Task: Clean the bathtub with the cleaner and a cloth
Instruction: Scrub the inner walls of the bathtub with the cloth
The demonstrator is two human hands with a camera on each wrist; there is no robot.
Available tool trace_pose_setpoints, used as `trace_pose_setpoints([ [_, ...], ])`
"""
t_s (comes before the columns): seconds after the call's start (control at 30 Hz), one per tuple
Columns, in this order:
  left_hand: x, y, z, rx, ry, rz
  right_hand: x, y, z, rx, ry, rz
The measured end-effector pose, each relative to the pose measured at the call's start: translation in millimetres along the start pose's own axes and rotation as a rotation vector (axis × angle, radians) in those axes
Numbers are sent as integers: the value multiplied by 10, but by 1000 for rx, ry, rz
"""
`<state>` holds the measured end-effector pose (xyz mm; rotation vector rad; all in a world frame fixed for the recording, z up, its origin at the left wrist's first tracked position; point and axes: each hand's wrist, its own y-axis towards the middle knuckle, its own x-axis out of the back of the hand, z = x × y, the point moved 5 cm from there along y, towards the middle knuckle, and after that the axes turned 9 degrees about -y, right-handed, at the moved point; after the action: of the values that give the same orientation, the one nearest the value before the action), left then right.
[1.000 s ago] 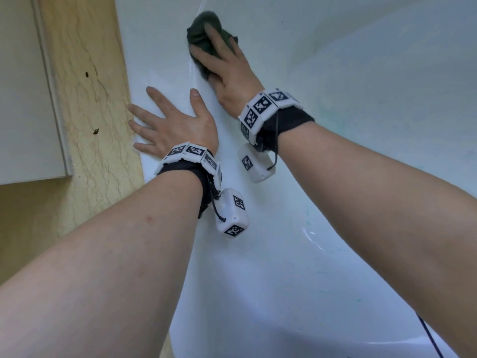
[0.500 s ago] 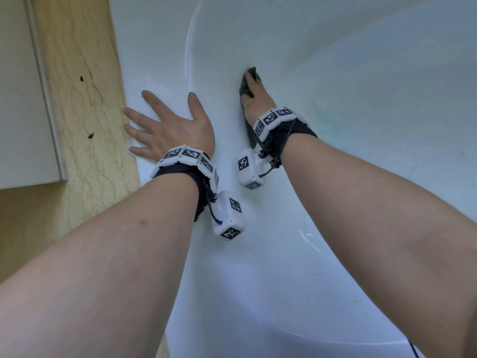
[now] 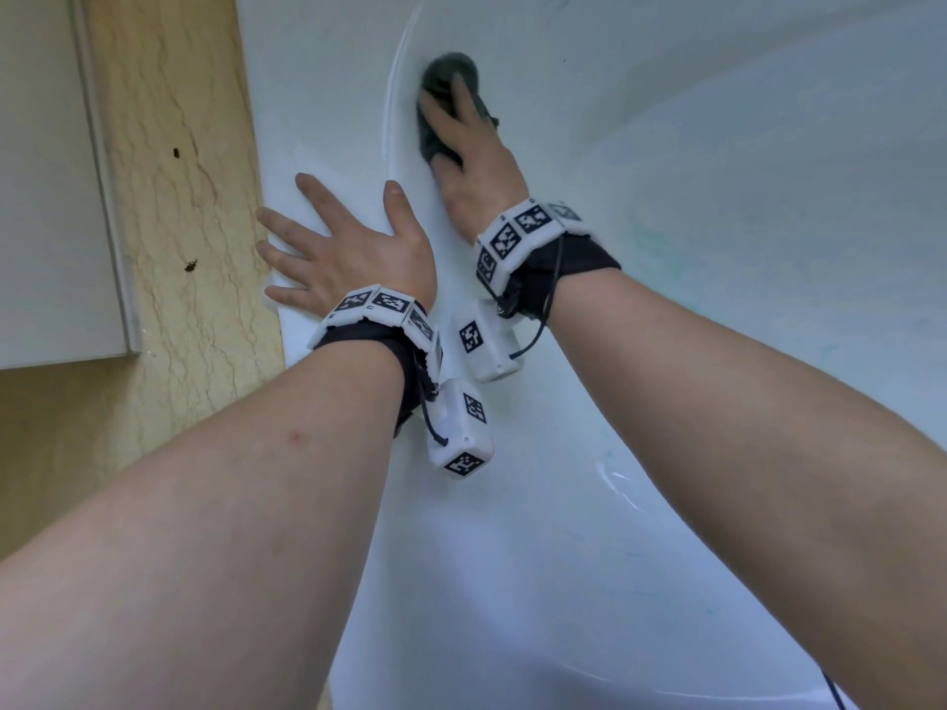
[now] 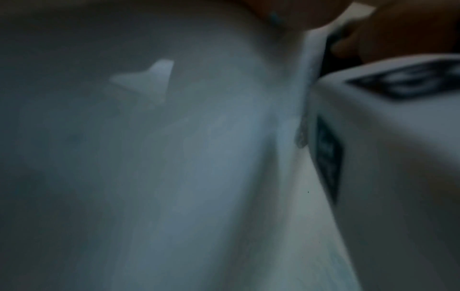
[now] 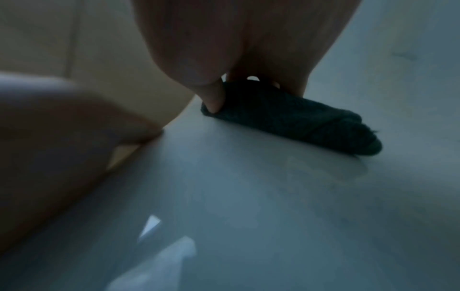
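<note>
A dark green cloth (image 3: 444,75) lies on the white bathtub's inner wall just inside the rim (image 3: 317,120). My right hand (image 3: 464,151) presses flat on the cloth with straight fingers. In the right wrist view the cloth (image 5: 298,120) is bunched under the fingers and the thumb (image 5: 214,98) touches its near edge. My left hand (image 3: 348,248) rests flat on the rim, fingers spread, holding nothing. The left wrist view is dark and shows only tub surface (image 4: 174,157) and the right wrist's camera box (image 4: 398,137). No cleaner bottle is in view.
A beige veined tile strip (image 3: 169,171) runs along the tub's left side, with a white panel (image 3: 46,171) beyond it. Faint teal streaks (image 3: 651,243) mark the tub wall to the right of my right wrist. The tub curves away below and to the right.
My right hand swept the cloth down the inner wall, then back up toward the rim. The left hand has stayed planted on the rim.
</note>
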<state>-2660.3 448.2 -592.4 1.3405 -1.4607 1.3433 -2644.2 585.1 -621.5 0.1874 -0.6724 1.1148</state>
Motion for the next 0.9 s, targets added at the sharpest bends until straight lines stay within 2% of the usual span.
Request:
trace_pose_setpoints([
  [0.07,1,2,-3,0,-3,-6,-64,-51,75,89,-48,-11],
  [0.17,6,12,-19,1,-3,-13,-115,-114,48,140,-81,-37],
  [0.53,-10,47,-60,-8,-3,-13,-54,60,26,64,-101,-28],
  [0.7,-11,96,-106,-13,-20,-19,-54,6,160,213,-154,-24],
  [0.9,-11,125,-154,-15,-22,-1,-49,114,-81,-49,0,23],
])
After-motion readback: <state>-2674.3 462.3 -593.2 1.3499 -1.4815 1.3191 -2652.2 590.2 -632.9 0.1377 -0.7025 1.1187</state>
